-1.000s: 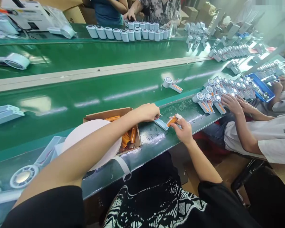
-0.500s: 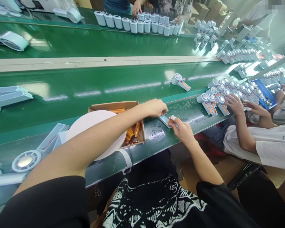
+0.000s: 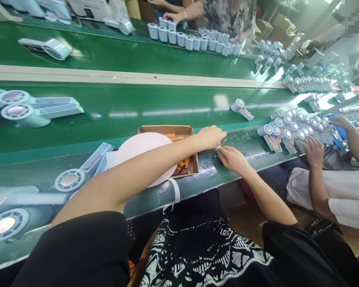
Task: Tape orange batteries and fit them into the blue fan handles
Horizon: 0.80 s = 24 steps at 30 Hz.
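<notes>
My left hand (image 3: 212,137) is closed over a light-blue fan handle (image 3: 218,149), fingertips bent down at its far end. Fingers pinched together, my right hand (image 3: 232,159) grips the same piece from the near right. Most of the handle is hidden by my fingers, and any wires in them are too small to make out. Under my left forearm stands a cardboard box (image 3: 195,170) with orange-wrapped batteries (image 3: 184,164). A white round disc (image 3: 140,149) overlaps the box's left side.
Light-blue fans (image 3: 70,180) lie left of my arm. One fan (image 3: 242,108) sits on the green belt (image 3: 167,99) ahead. More fans (image 3: 283,131) cluster at right beside a co-worker's hand (image 3: 314,150). White-blue cups (image 3: 188,42) line the far side.
My hands have come closer together, hiding more of the handle. The view has shifted left. Two fans on the belt at left show more fully. The co-worker's hands at right have moved apart.
</notes>
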{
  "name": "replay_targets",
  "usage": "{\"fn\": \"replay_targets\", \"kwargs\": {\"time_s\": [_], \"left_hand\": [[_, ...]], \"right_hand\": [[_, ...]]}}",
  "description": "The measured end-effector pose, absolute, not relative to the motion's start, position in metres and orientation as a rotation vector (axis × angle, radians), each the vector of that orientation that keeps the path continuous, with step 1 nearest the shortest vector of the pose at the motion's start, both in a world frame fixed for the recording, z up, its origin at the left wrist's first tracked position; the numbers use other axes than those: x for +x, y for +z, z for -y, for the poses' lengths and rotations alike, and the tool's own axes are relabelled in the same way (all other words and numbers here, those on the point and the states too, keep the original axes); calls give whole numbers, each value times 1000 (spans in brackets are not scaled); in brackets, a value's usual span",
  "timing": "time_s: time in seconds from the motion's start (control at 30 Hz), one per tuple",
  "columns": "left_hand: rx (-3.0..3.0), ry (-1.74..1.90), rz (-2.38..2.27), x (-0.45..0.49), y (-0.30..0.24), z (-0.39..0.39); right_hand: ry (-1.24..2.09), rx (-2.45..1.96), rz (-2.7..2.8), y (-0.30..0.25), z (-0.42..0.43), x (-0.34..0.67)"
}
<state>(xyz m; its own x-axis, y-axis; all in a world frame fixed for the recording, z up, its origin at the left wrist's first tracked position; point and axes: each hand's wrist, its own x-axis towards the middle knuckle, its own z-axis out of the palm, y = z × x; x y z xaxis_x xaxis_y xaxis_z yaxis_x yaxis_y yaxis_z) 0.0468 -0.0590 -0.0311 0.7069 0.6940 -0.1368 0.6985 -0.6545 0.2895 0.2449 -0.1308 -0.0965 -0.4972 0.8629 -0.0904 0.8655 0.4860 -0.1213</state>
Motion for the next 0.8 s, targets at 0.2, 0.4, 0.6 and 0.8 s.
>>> {"fn": "replay_targets", "kwargs": {"time_s": [0.2, 0.4, 0.6, 0.8], "left_hand": [[2700, 212, -1420, -102, -7, 154], [2683, 110, -1595, -169, -44, 230], [2578, 700, -1833, -163, -50, 251], [2481, 1030, -1974, -159, -29, 263]], "right_hand": [[-176, 1893, -2624, -83, 60, 234], [-110, 2059, -2494, -70, -37, 177], [-715, 1929, -3102, -56, 59, 148], [-1941, 468, -2829, -61, 189, 97]]}}
